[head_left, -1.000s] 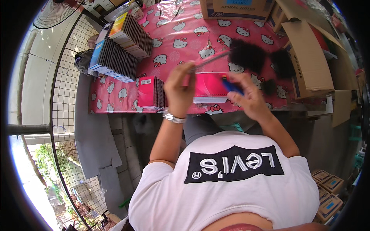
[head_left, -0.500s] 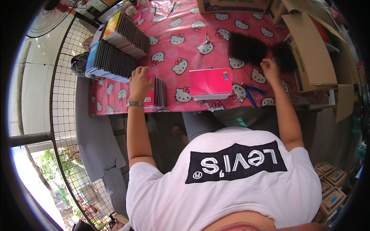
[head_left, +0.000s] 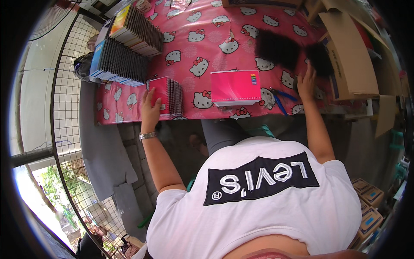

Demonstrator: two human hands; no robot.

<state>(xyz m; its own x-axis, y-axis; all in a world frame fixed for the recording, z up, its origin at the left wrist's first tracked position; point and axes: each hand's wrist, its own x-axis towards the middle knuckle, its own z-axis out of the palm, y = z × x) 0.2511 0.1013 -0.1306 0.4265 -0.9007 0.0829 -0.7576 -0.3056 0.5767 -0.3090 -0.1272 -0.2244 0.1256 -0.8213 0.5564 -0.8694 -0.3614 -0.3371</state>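
My left hand [head_left: 151, 110] rests with spread fingers against the near left side of a short row of pink spiral notebooks [head_left: 160, 89], their dark coils facing right. In front of me lies a stack of pink-covered notebooks or pads [head_left: 235, 85], with a row of punched holes along its near edge and no coil visible there. My right hand [head_left: 306, 84] reaches out with its fingers extended, holding nothing I can see. Its fingertips are at the edge of a dark black heap [head_left: 319, 58]; a larger black heap [head_left: 277, 49] lies to its left. Both heaps are too dark to make out in detail.
Blue-handled pliers [head_left: 281, 101] lie right of the pink stack. Rows of blue-covered [head_left: 118, 62] and yellow-covered spiral notebooks [head_left: 136, 32] stand at the back left. An open cardboard box [head_left: 351, 56] stands at the right. Pink patterned cloth [head_left: 189, 88] covers the table.
My left hand has come down toward me along the pink notebooks, uncovering their top. My right hand's fingers have straightened out toward the right-hand black heap. The whole view has shifted slightly.
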